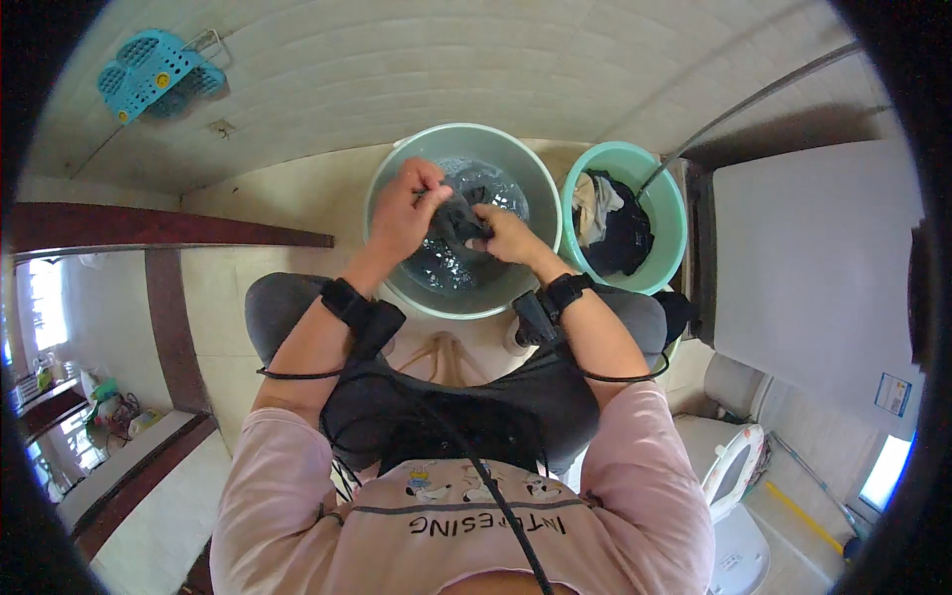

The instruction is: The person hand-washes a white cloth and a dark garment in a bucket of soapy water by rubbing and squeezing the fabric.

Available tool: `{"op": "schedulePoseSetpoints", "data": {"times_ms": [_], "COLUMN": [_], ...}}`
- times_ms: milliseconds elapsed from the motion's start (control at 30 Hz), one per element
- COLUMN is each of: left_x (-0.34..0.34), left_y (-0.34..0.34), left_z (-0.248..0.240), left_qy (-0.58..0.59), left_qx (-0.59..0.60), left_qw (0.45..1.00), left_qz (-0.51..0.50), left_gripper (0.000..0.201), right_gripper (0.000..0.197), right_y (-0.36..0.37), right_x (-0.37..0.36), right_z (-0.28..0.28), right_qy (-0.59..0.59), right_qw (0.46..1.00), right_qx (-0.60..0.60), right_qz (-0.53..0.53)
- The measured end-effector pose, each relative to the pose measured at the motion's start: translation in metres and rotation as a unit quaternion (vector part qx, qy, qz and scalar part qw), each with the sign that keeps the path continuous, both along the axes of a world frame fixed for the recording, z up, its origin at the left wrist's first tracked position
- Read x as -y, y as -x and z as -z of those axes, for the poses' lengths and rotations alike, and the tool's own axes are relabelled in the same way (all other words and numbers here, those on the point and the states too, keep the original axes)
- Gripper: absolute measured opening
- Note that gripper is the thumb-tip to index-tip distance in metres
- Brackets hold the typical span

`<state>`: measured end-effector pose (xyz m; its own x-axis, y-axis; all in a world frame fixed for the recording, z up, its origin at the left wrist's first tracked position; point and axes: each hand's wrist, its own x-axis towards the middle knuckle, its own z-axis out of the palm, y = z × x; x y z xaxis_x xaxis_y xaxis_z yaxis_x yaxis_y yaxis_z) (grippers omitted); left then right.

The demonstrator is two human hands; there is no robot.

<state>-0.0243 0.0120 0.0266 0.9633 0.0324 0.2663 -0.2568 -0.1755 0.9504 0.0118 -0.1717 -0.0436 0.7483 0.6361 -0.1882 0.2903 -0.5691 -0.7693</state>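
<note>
Between my legs on the floor stands a large grey-green basin (545,201) with water in it. Over the water I hold a dark wet piece of cloth (455,218), whose kind I cannot make out. My left hand (404,206) pinches its upper left part near the basin's left side. On the cloth's right side, my right hand (506,235) is closed with curled fingers. Part of the cloth hangs down toward the water, and some of it is hidden by my fingers.
Right of the basin stands a mint-green bucket (674,213) with dark and beige clothes (620,233). A hose (734,119) runs into it. Further right is a large white appliance (808,268). A blue slipper rack (159,79) hangs on the far wall. A dark door edge (178,230) juts in at left.
</note>
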Motion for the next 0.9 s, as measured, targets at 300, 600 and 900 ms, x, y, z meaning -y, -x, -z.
{"op": "schedulePoseSetpoints", "data": {"times_ms": [300,600,900], "left_x": [-0.038,-0.029,-0.033], "left_y": [-0.012,-0.007,-0.003], "left_z": [0.012,0.030,0.019], "left_qy": [-0.174,0.011,-0.338], "left_qx": [0.006,-0.051,-0.192], "left_qw": [0.967,0.995,0.921], "left_qz": [-0.188,0.090,-0.015], "left_gripper": [0.015,0.026,0.026], "right_gripper": [0.027,0.028,0.029], "right_y": [-0.045,-0.031,-0.031], "right_x": [0.045,0.053,0.048], "right_z": [-0.049,-0.108,-0.113], "right_qy": [-0.005,-0.404,-0.365], "right_qw": [0.965,0.776,0.833], "right_qx": [-0.229,-0.379,-0.375], "right_qz": [0.130,0.302,0.180]}}
